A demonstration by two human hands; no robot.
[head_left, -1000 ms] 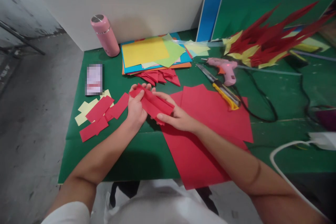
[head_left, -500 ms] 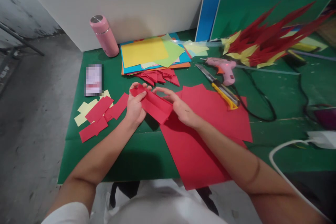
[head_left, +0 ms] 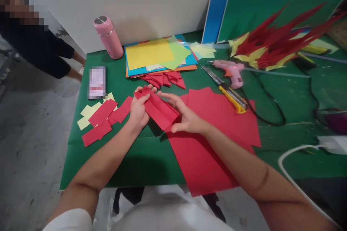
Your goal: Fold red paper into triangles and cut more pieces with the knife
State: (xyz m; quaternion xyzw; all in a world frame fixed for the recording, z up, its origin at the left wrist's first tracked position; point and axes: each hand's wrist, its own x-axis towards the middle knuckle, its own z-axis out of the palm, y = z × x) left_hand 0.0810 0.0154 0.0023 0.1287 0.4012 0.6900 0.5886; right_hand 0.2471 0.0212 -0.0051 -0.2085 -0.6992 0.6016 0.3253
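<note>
My left hand (head_left: 139, 110) holds a folded piece of red paper (head_left: 161, 110) above the table, its thumb pressing on the face and its fingers behind. The paper has lengthwise creases and raised sides. My right hand (head_left: 188, 115) is at the paper's right end, thumb and fingers spread apart around it; the fingertips are close to the far edge, and whether they touch it is unclear. Beneath the right forearm lie large red sheets (head_left: 206, 162). Left of my hands are small red strips (head_left: 103, 112) and pale yellow strips (head_left: 84, 122). Folded red pieces (head_left: 164, 79) lie just beyond.
A yellow utility knife (head_left: 230, 97) and a pink glue gun (head_left: 229, 70) lie right. Coloured sheets (head_left: 149, 54), a pink flask (head_left: 108, 38) and a phone (head_left: 97, 82) are behind. Red paper flames (head_left: 276, 39) stand far right. A person (head_left: 35, 39) is at the left.
My right thumb has come out from the paper's lower end and spread away from the fingers. The paper's near end has shifted slightly. A person has come into view at the left.
</note>
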